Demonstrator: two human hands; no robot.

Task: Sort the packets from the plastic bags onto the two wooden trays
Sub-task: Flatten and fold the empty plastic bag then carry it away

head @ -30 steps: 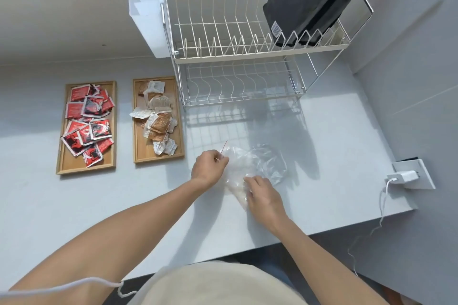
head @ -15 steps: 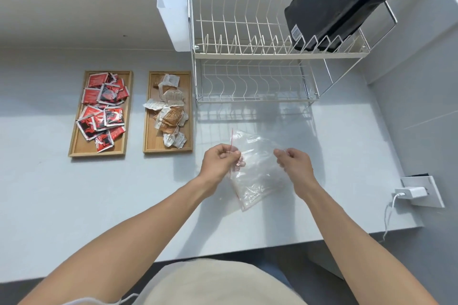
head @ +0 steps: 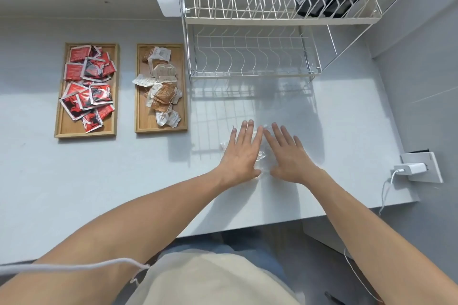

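Both flat, fingers spread: left hand point(head: 241, 153) & right hand point(head: 288, 156) pressing clear plastic bag point(head: 262, 155) on counter point(head: 124, 181).

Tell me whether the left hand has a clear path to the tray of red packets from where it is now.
Probably yes. The left hand lies flat on the clear plastic bag, holding nothing, and only bare counter lies between it and the tray of red packets; the brown-packet tray sits beside that path.
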